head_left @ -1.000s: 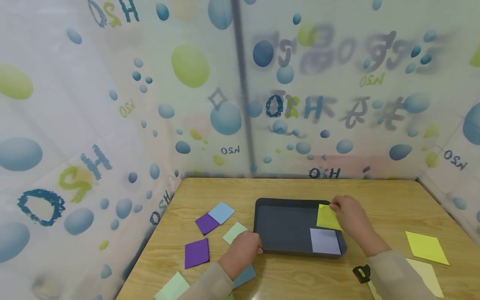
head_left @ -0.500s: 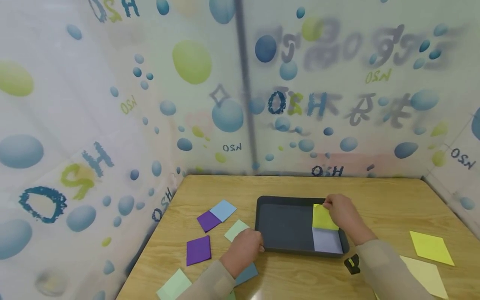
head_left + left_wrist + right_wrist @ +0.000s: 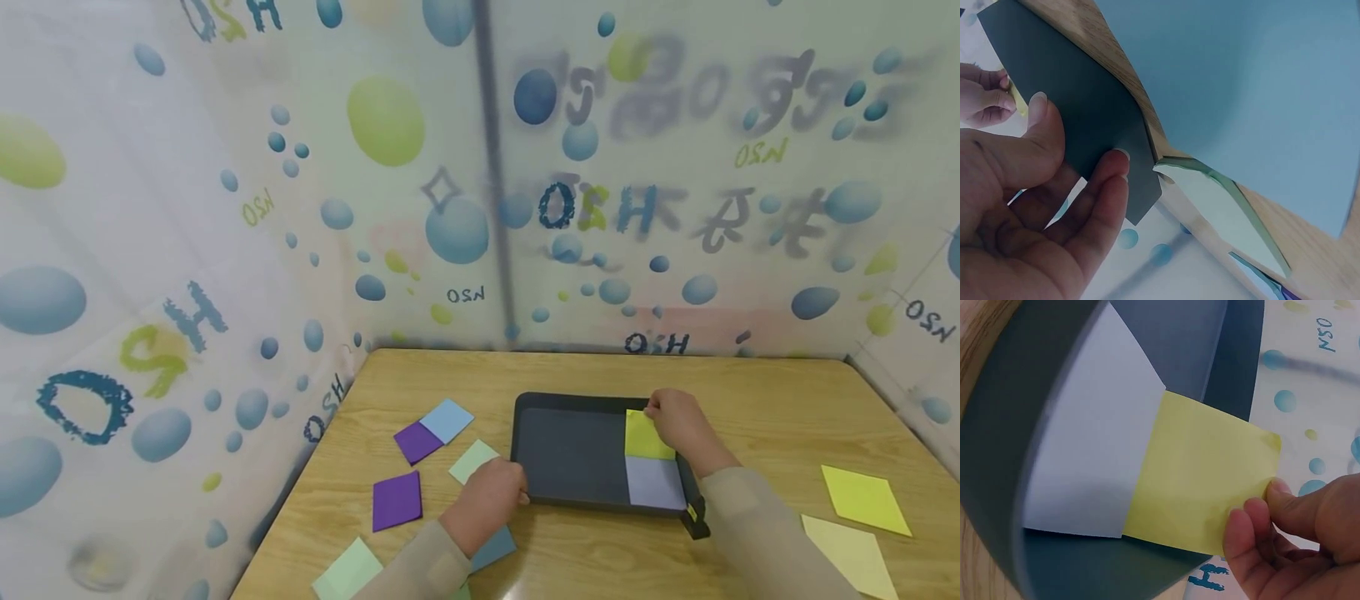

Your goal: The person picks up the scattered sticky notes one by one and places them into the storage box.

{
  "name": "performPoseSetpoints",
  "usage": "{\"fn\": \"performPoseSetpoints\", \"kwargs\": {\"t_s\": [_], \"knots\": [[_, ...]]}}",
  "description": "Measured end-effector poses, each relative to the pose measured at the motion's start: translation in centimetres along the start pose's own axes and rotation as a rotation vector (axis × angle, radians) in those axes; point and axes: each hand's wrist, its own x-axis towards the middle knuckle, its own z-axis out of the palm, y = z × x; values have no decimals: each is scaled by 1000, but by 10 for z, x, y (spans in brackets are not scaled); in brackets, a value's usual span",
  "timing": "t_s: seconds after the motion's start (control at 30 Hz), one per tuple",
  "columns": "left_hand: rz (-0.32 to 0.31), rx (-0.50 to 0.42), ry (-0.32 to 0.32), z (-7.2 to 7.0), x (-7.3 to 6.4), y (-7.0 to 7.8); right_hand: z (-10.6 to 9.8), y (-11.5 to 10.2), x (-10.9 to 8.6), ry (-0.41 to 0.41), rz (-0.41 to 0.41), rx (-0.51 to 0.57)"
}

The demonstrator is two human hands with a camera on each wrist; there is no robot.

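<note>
A dark grey tray lies on the wooden table. My left hand holds its near left corner; the left wrist view shows thumb and fingertips at the tray's wall. With thumb and fingers, my right hand pinches the outer edge of a yellow square of paper over the tray's far right part. That square slants up towards the hand. Its inner edge meets a pale lavender square of paper, which lies in the tray's near right corner. The rest of the tray floor is bare.
Left of the tray lie purple squares, a light blue square, pale green squares and a blue-grey square. A bright yellow and a pale yellow square lie right. A patterned curtain stands behind the table.
My right hand has moved slightly left with the yellow square and lined it up against the lavender one. The left hand stays at the tray's corner.
</note>
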Motion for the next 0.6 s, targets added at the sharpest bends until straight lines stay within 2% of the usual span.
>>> {"fn": "performPoseSetpoints", "kwargs": {"t_s": [0.23,0.6], "knots": [[-32,-6,-17,1,0,-1,0,-4,8,-18,21,8],[-23,6,9,2,0,0,8,3,17,-57,74,-11]]}}
